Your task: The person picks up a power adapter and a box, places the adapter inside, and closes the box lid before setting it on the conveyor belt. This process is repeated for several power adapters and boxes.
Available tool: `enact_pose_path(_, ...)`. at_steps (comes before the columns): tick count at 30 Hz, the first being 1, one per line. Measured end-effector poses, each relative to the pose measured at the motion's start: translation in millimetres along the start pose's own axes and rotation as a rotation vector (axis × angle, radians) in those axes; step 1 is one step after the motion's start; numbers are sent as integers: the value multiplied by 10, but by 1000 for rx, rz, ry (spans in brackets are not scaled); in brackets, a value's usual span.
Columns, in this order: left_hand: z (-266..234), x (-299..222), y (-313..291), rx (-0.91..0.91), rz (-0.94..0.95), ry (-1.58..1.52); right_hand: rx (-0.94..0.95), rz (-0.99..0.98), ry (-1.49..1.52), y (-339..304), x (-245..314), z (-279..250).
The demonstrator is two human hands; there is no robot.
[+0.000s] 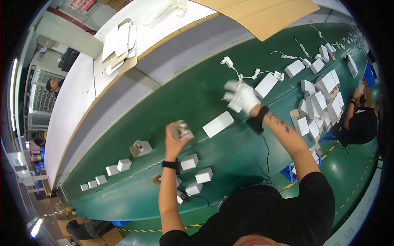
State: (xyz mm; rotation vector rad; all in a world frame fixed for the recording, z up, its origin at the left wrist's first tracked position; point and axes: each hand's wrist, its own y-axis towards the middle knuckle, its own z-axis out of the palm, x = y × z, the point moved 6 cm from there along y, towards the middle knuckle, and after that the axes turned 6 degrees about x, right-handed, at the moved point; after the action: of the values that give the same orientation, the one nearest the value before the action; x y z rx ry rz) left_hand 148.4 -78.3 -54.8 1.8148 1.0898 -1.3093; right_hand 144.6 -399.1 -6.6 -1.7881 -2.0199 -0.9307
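The left hand (174, 144) is closed around a small open box (182, 130), held above the green belt (180, 100). The box's open end shows grey-white contents, too blurred to identify.

The right hand (243, 98) wears a white glove, its fingers extended and blurred by motion; whether it grips anything cannot be told. A small white box lies partly hidden under it, and a charger (227, 62) with a white cable lies just beyond.

Near the right hand, a long box (266, 86) lies on the belt with a white plug (279, 76) at its end. Between the hands lies another white box (218, 124), contents not visible.

Left of the left hand stands an open box (145, 148), brown flap out, with a whitish item at its mouth. Farther left, small white boxes form a row.

At right, a heap (319, 105) of white boxes shows several brown flaps. On the shelf (78, 84), a tray (131, 63) holds flat white pieces.
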Motion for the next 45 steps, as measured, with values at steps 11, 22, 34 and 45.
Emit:
enact_pose_path(11,-869,826,-505,-318,-147,501,-44,792,-560,1404,-2210,1137)
enact_pose_path(22,1485,-584,-599,85,-502,-1547,130,485,1685,418,40,180)
enact_pose_path(34,2042,-180,-339,462,296,-1953,-23,29,-128,-1654,855,-137)
enact_pose_path(45,1887,-432,-533,-316,-112,-1185,-35,37,286,-1764,901,271)
